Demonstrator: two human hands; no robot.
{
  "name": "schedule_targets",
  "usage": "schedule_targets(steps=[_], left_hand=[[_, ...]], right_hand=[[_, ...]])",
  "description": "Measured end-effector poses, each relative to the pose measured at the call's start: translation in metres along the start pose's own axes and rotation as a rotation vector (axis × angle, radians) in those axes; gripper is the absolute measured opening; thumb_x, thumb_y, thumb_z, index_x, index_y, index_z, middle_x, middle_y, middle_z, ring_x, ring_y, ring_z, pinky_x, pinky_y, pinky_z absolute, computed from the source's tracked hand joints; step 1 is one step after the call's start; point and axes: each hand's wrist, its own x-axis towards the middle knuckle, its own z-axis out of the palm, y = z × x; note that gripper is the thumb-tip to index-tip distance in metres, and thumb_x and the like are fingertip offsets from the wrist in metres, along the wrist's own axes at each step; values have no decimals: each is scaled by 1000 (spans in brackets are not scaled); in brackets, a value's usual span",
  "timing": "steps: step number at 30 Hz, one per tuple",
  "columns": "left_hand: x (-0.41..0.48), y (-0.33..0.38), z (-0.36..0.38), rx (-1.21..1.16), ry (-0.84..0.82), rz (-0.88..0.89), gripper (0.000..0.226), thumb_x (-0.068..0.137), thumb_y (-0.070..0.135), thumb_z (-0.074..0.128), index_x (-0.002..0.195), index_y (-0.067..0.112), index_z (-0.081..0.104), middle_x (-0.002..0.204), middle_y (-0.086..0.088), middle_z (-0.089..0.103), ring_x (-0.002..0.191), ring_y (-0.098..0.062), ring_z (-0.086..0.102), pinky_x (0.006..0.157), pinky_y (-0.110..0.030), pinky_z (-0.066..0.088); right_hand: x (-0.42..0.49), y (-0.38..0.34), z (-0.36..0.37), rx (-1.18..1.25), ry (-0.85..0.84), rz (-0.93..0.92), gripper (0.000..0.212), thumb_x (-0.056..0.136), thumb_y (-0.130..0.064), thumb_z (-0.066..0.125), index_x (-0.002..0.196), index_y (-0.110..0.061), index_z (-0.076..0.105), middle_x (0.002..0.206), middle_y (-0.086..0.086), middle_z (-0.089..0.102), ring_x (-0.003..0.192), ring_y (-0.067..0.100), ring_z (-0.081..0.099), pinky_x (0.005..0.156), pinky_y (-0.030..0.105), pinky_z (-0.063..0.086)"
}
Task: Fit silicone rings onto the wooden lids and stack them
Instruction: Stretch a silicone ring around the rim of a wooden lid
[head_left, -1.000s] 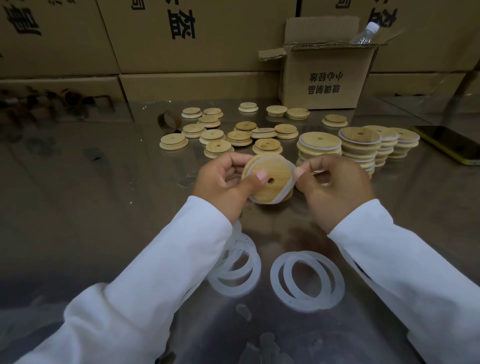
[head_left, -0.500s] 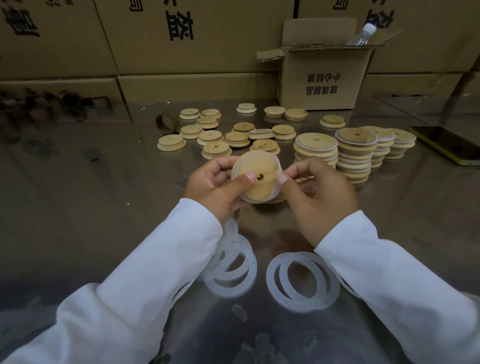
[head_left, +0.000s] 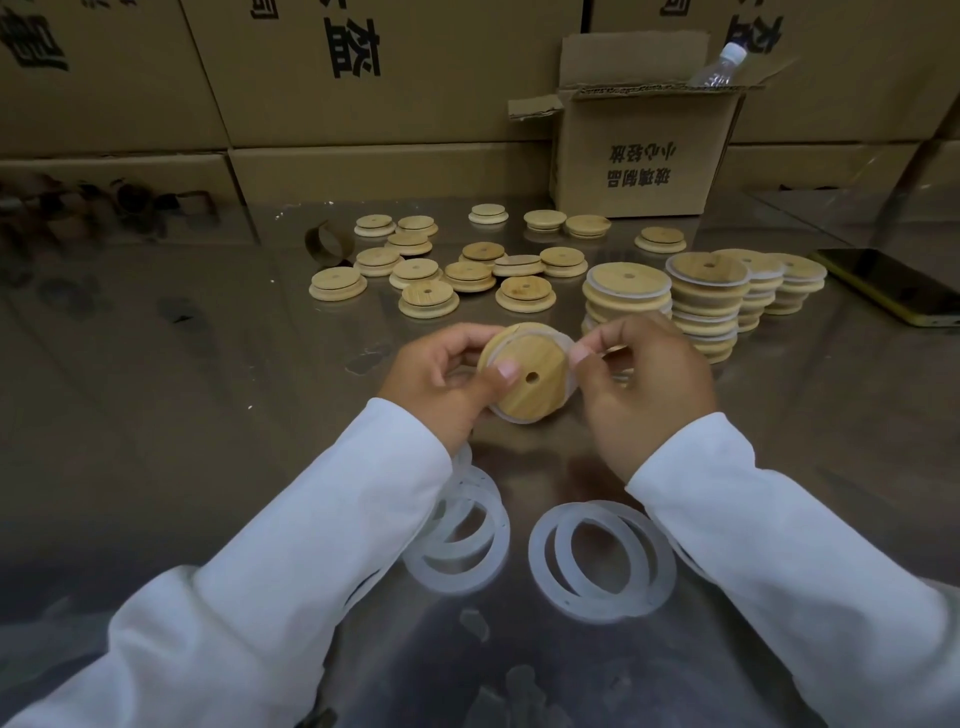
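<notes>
- Wooden lid (head_left: 537, 402) held dead centre, face tilted at me. Its silicone ring (head_left: 511, 417), a slack loop at 3 o'clock a second ago, now hugs most of the rim. Nearly seated, I'd say.
- Left hand (head_left: 436, 379) grips the lid, thumb on its face; right hand (head_left: 649, 384) pinches the ring at 3 o'clock.
- Finished stacks (head_left: 706, 306) at 1 o'clock.

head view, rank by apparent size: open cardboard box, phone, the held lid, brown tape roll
1. open cardboard box: clearly largest.
2-3. phone and held lid: similar extent. The lid is nearer the camera and the phone runs to the frame edge, so unranked.
4. brown tape roll: smallest.
</notes>
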Motion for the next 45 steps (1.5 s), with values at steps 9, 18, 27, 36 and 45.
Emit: schedule_targets(steps=[9,18,27,36,45], left_hand=[[0,3,-1,58,4,56,23,85,5,59,90,27,63,90,-2,66,88,-24,65,78,-49,56],[3,-3,-8,-62,32,4,21,87,4,56,93,22,64,93,-3,67,91,-22,65,76,-39,57],[6,-8,-7,-137,27,-31,22,87,3,56,91,23,65,92,-4,69,92,-24,66,80,-44,55],[1,-6,-2,-104,45,19,18,82,8,64,89,25,66,92,0,70,91,-24,67,81,-52,54],[-3,-2,0,-33,70,83,17,82,9,65,91,24,64,91,2,68,86,-19,68,75,-49,57]], right_hand=[[4,2,0,6,-5,28,24,88,-21,56,70,-30,44,95,-4,50,68,-1,44,57,8,29],[2,-1,-3,215,-82,0,10,84,-23,61,77,-30,57,87,-9,62,81,5,57,70,16,44],[2,2,0,380,-80,87,13,81,-21,66,77,-32,62,81,-8,66,82,13,64,80,29,52],[0,4,2,340,-33,115,13,81,-23,67,91,-33,66,82,-14,67,82,8,65,84,32,53],[-2,3,3,263,-13,24,22,83,-22,65,98,-38,60,80,-19,62,79,3,61,77,25,51]])
